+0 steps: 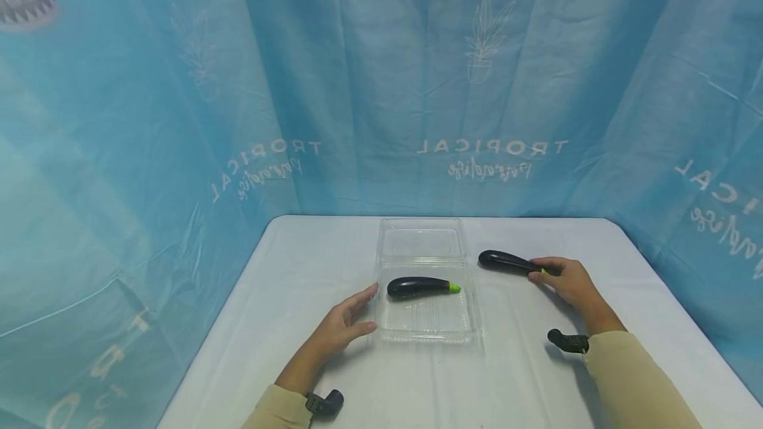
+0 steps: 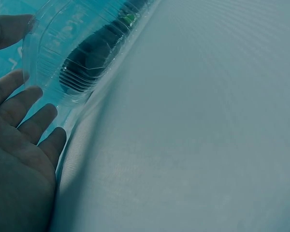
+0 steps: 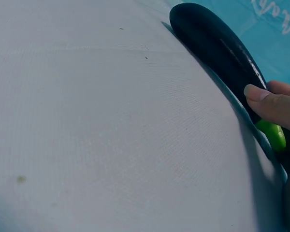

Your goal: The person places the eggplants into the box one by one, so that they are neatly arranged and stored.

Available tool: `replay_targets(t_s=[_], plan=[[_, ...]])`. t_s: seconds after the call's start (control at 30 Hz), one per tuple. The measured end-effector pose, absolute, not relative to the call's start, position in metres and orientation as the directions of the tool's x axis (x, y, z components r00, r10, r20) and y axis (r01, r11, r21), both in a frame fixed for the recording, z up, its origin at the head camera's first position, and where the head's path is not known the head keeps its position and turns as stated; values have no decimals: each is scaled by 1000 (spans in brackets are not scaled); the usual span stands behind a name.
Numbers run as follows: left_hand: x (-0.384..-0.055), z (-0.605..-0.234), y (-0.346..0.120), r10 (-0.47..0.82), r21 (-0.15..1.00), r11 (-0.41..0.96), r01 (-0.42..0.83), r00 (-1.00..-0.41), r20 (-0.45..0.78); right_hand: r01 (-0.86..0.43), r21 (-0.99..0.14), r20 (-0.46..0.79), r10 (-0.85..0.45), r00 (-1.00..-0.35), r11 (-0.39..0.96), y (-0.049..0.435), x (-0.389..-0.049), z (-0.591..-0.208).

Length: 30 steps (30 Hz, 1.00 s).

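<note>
Blue curtain [image 1: 393, 65] surrounds a white-covered counter [image 1: 507, 382], where I see a clear plastic container [image 1: 429, 318] with its lid [image 1: 422, 242] laid back. One dark eggplant [image 1: 417, 286] lies inside the base; a second eggplant [image 1: 503, 261] is to the container's right, its blunt end facing it, and I can't tell whether it rests fully on the counter. Of the hands, the right hand [image 1: 569, 280] pinches that second eggplant near its green stem, thumb against fingers, while the left hand [image 1: 342, 326] has its fingers spread, tips at the container's left edge. That stem-end pinch leaves the heavier end unsupported, so I'd judge a firm grip and a low, level carry best, with the left hand only steadying the thin plastic lightly. Space in front of the first eggplant looks best for laying another parallel. White lettering on the curtain appears mirror-reversed: "TROPICAL" in capitals, "Paradise" in script beneath, repeated across the folds. I make out no label on container or eggplants.
</note>
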<state>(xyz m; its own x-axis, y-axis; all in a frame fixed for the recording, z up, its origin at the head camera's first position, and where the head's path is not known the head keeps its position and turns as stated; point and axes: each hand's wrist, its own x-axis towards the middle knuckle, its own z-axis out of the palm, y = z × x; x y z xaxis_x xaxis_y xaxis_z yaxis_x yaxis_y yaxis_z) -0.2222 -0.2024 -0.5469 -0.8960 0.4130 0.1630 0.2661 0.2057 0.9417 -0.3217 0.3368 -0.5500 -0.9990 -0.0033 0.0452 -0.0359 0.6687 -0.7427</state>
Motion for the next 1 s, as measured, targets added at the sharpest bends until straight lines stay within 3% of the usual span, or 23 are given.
replay_targets(t_s=[0.47, 0.7, 1.0], plan=[[-223, -548, -202, 415, 935, 204, 289, -891, 185, 8, -846, 60, 110, -992, 533, 339, -318, -545], [-224, -550, -203, 424, 930, 201, 306, -884, 199, 15, -847, 74, 145, -987, 532, 332, -319, -535], [-225, -550, -202, 418, 932, 207, 297, -888, 190, -74, -873, 158, 137, -978, 482, 300, -313, -517]])
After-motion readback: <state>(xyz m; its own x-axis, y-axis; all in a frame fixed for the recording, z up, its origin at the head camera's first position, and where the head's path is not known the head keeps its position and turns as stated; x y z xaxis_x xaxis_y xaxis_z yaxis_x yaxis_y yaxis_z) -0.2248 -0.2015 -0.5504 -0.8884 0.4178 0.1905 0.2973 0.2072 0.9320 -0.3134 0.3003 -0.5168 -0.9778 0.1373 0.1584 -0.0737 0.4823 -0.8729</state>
